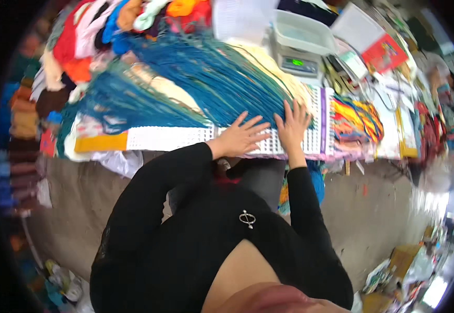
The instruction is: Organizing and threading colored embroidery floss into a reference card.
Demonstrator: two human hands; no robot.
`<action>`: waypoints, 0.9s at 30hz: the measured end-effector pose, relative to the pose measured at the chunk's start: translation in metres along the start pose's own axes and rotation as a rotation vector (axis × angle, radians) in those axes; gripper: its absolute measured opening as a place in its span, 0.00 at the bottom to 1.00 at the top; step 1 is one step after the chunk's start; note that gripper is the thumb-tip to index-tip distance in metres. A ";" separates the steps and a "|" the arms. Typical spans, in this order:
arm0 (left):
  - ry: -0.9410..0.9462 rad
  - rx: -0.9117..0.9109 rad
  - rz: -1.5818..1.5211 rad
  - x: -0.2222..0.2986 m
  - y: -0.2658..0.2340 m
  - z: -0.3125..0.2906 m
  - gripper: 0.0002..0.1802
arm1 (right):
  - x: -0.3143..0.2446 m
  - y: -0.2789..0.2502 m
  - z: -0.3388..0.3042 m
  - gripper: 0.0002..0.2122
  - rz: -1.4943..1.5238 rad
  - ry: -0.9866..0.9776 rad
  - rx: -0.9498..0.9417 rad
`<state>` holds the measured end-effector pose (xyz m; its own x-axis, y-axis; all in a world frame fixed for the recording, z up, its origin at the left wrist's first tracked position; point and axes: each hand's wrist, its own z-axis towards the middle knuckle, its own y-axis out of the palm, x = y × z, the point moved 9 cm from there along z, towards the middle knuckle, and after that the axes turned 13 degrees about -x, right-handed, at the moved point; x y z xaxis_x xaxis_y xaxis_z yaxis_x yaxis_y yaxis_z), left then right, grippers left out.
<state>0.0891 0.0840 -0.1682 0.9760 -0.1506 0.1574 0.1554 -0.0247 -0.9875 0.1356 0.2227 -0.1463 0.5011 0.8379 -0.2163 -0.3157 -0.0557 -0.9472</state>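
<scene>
While teal yarn point(206, 75) fans out from a white grid point(169, 139), the left hand point(241, 137) lies palm down along the yarn's near edge, fingers spread, and the right hand point(292, 128), also palm down and spread, rests just beside it, near a purple strip point(323, 125), with a scale point(300, 64) standing beyond

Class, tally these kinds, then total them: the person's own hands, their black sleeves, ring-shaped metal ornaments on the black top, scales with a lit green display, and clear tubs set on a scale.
Hands: 2 (left hand, right hand)
Black sleeves: 2
Ring-shaped ornament: 1
Scale: 1
Clear tub: 1
Total: 7
</scene>
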 end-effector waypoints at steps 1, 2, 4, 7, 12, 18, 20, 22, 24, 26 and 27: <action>-0.018 -0.007 0.002 -0.002 0.001 -0.005 0.29 | -0.008 0.001 0.006 0.24 -0.001 -0.014 -0.031; -0.056 -0.030 -0.036 -0.008 0.007 -0.011 0.28 | -0.016 0.004 0.012 0.24 0.025 -0.023 -0.076; -0.054 -0.021 -0.084 -0.008 0.002 -0.014 0.28 | -0.028 0.001 0.013 0.25 0.065 0.009 -0.012; -0.047 0.005 -0.193 -0.012 -0.004 -0.009 0.25 | -0.050 -0.010 0.015 0.26 0.115 -0.002 0.005; -0.164 0.339 -0.646 -0.052 -0.039 -0.056 0.17 | -0.115 0.004 0.030 0.26 0.292 -0.138 -0.001; -0.761 0.825 -0.707 -0.152 -0.029 -0.236 0.15 | -0.218 0.042 0.027 0.25 0.332 -0.358 -0.085; -0.956 0.935 -0.646 -0.184 -0.014 -0.313 0.16 | -0.240 0.059 0.021 0.25 0.276 -0.420 -0.158; -1.303 0.852 -0.315 -0.214 0.005 -0.402 0.18 | -0.249 0.064 0.011 0.25 0.247 -0.463 -0.177; -1.635 0.817 -0.200 -0.235 0.039 -0.512 0.23 | -0.262 0.063 0.002 0.24 0.239 -0.543 -0.141; -1.697 0.854 -0.231 -0.248 0.050 -0.572 0.26 | -0.274 0.061 0.000 0.24 0.252 -0.565 -0.141; -1.744 0.882 -0.297 -0.253 0.055 -0.588 0.28 | -0.277 0.062 -0.002 0.24 0.239 -0.568 -0.152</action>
<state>-0.2395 -0.4602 -0.2621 -0.1114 0.7431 0.6599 -0.2027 0.6331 -0.7471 -0.0208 -0.0139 -0.1456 -0.0875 0.9478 -0.3066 -0.2269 -0.3186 -0.9203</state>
